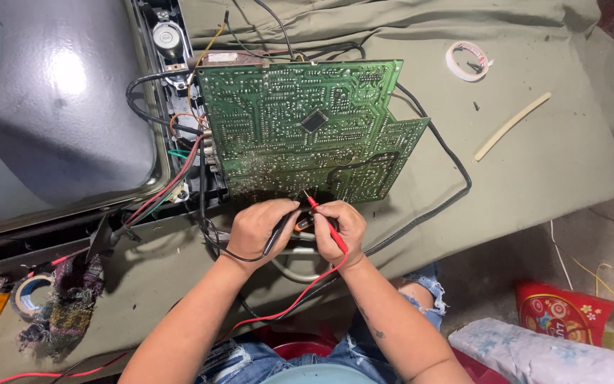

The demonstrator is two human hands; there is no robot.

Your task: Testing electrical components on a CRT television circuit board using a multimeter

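Two hands: left hand (256, 229) closed on one black test probe (281, 226), right hand (340, 229) closed on one red test probe (325, 222); tips on one green circuit board (300, 128), olive cloth-covered surface (534, 163).

Glossy green circuit board (300, 128) on matt olive cloth (534, 163) — smooth grey glass screen (51, 107) beside it.

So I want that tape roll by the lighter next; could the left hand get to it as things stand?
Probably not at once: the left hand holds the black probe; otherwise the path to the tape roll looks open.
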